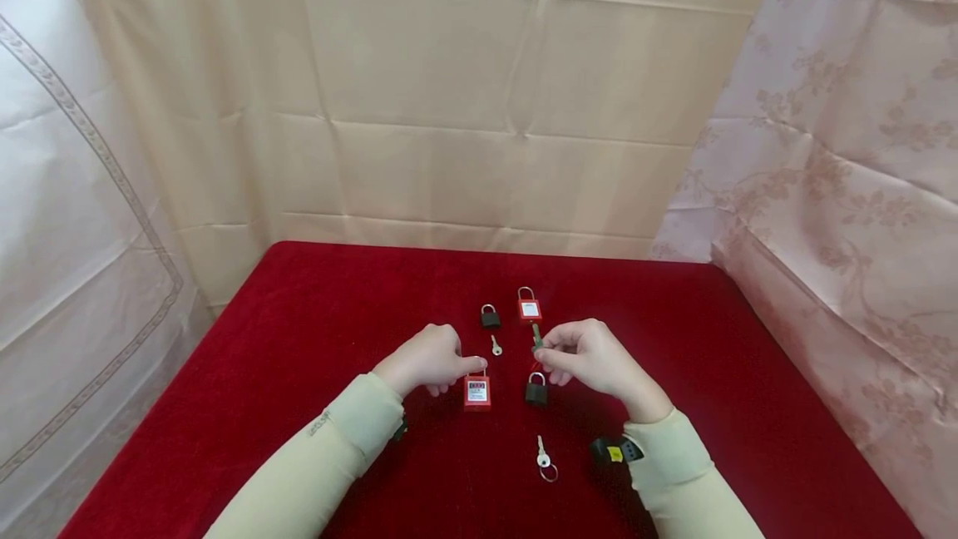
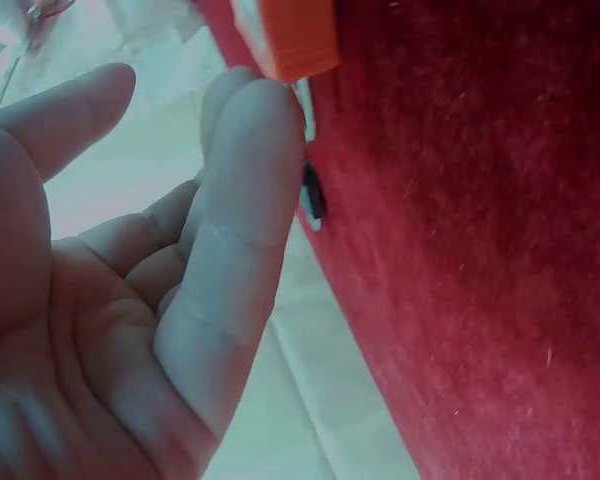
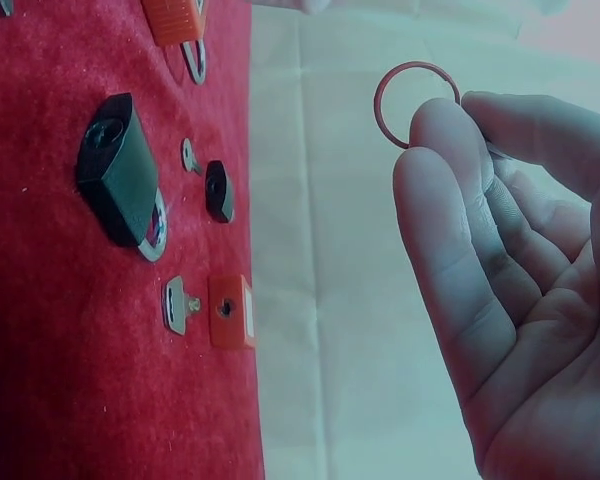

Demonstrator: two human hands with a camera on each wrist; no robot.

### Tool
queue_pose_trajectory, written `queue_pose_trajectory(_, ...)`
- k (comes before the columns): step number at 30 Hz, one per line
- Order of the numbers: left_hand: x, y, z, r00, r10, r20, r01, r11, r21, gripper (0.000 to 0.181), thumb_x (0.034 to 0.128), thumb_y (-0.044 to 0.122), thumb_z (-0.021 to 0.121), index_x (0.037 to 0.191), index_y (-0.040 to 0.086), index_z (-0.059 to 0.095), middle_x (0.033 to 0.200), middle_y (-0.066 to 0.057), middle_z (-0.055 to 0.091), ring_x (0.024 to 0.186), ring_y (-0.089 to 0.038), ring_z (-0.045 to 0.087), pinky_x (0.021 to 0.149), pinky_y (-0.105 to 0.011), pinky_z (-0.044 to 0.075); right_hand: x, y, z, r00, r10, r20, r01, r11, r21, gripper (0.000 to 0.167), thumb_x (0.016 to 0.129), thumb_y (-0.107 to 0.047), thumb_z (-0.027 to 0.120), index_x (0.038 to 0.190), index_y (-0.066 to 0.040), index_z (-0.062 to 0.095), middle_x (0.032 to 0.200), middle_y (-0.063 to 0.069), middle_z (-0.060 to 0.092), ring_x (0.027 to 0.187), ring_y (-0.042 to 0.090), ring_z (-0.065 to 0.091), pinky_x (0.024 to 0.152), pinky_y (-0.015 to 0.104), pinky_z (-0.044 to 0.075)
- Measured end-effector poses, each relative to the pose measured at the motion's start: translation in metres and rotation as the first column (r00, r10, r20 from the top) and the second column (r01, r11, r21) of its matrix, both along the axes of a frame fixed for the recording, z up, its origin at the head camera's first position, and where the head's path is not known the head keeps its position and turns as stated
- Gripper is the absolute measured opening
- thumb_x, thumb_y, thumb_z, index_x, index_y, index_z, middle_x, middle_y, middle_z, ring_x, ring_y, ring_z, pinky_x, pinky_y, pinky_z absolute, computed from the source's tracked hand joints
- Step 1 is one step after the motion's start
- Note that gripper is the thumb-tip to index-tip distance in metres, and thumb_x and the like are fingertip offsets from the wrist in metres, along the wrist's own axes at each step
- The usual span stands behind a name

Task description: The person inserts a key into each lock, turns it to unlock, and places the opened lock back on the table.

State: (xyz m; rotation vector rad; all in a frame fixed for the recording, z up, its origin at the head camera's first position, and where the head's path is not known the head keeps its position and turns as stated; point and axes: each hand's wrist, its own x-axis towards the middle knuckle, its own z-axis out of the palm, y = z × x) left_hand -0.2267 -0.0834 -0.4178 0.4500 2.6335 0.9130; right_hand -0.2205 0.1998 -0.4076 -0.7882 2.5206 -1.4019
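In the head view my left hand (image 1: 434,358) reaches to the shackle of the nearer red padlock (image 1: 476,393). The left wrist view shows its thumb apart from the bent fingers, nothing between them; the padlock (image 2: 302,38) is just past the fingertips, contact unclear. My right hand (image 1: 587,358) pinches a red ring (image 3: 381,112) between thumb and fingers. A bit of metal shows behind its fingertips, mostly hidden. Close to that hand lie a greenish key (image 1: 536,334) and a black padlock (image 1: 535,392). A second red padlock (image 1: 529,309) lies just beyond the key.
Farther back on the red cloth (image 1: 359,306) lie another black padlock (image 1: 490,318) and a small silver key (image 1: 496,346). Toward the front is a silver key (image 1: 542,452) with a metal ring. A beige curtain (image 1: 449,90) hangs behind the table.
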Motion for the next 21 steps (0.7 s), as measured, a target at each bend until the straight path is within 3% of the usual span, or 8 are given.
queue_pose_trajectory(7, -0.003, 0.011, -0.01, 0.999, -0.015, 0.046, 0.019, 0.997, -0.08, 0.045, 0.091, 0.038, 0.075, 0.062, 0.007, 0.063, 0.054, -0.008, 0.061, 0.046, -0.021, 0.064, 0.047, -0.033, 0.055, -0.002, 0.001, -0.001, 1.0, -0.006, 0.004, 0.006, 1.0, 0.011, 0.013, 0.094, -0.012, 0.075, 0.093, 0.001, 0.074, 0.079, 0.02, 0.07, 0.062, 0.023, 0.07, 0.059, 0.036, 0.06)
queue_pose_trajectory(14, -0.001, 0.018, -0.009, 0.998, -0.006, 0.069, 0.014, 0.994, -0.113, 0.037, 0.0863, 0.035, 0.081, 0.069, 0.006, 0.065, 0.058, -0.01, 0.062, 0.048, -0.021, 0.063, 0.048, -0.034, 0.056, -0.001, 0.001, 0.0, 1.0, -0.005, 0.001, 0.005, 1.0, 0.021, 0.009, 0.093, -0.012, 0.075, 0.09, -0.003, 0.074, 0.076, 0.016, 0.07, 0.061, 0.023, 0.07, 0.058, 0.036, 0.06)
queue_pose_trajectory(21, -0.001, 0.025, -0.008, 0.998, 0.019, 0.066, -0.009, 0.99, -0.14, 0.035, 0.0843, 0.035, 0.083, 0.071, 0.008, 0.065, 0.061, -0.01, 0.063, 0.051, -0.023, 0.065, 0.049, -0.034, 0.056, 0.001, 0.002, 0.001, 1.0, -0.008, 0.001, 0.008, 1.0, 0.024, 0.012, 0.094, -0.012, 0.074, 0.091, -0.001, 0.074, 0.078, 0.02, 0.069, 0.061, 0.022, 0.069, 0.058, 0.036, 0.06)
